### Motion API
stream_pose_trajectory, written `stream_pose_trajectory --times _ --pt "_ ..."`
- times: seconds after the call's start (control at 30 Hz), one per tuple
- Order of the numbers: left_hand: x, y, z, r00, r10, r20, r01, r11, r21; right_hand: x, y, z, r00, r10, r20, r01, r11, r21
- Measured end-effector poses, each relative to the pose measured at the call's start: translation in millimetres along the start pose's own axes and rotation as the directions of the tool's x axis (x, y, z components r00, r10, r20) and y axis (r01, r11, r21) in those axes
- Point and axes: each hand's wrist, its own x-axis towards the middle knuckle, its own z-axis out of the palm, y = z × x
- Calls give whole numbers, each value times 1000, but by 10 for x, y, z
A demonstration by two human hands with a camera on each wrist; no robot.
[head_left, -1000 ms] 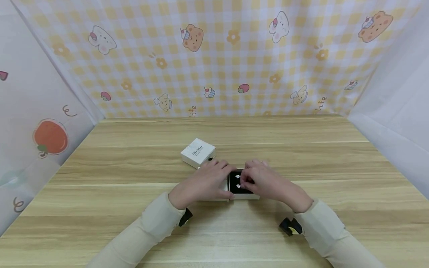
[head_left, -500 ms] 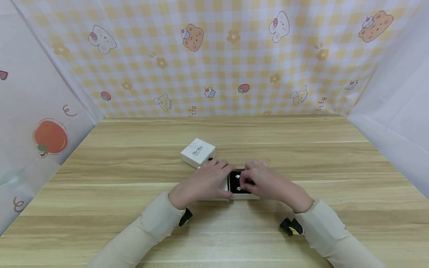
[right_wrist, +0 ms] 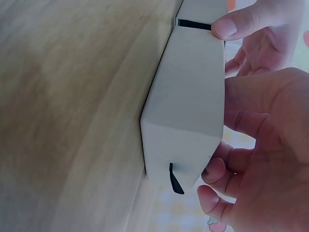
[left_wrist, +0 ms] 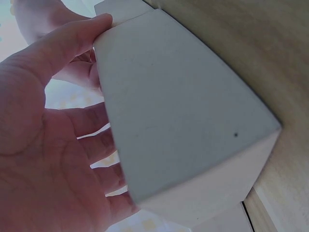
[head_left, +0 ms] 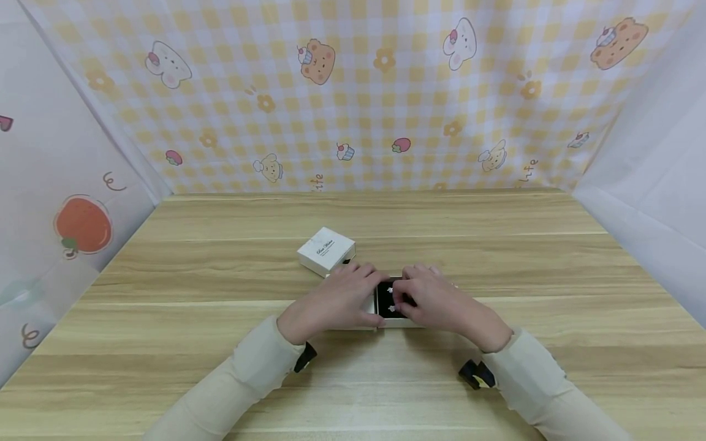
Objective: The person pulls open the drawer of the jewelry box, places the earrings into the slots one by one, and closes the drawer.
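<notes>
My left hand [head_left: 339, 300] spans the white sleeve of a gift box, its thumb on the near side [left_wrist: 178, 96] and its fingers over the far side. The box's white drawer [right_wrist: 193, 72] is slid out to the right, with a black ribbon tab [right_wrist: 175, 180] on its end. Two small sparkling earrings sit on the black lining, a far earring [head_left: 390, 290] and a near earring [head_left: 392, 309]. My right hand [head_left: 436, 300] reaches over the drawer, thumb and index finger pinching at the near earring. Its fingertips partly hide the lining.
A second white box [head_left: 325, 250] with dark lettering on its lid stands just behind the left hand. Wood-grain tabletop [head_left: 524, 263] surrounds both boxes. A yellow checked cloth [head_left: 358, 110] hangs along the back edge. A small pale speck [head_left: 455, 285] shows beyond the right hand.
The near earring has shifted slightly towards the drawer's near edge. The right hand has moved a little to the left; the left hand and both boxes have stayed in place.
</notes>
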Motion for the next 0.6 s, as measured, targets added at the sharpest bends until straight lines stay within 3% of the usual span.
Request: stream_pose_trajectory --times 0.6 --pt "-4 3 -6 1000 7 2 -7 1000 4 20 -10 18 999 47 14 -46 999 -19"
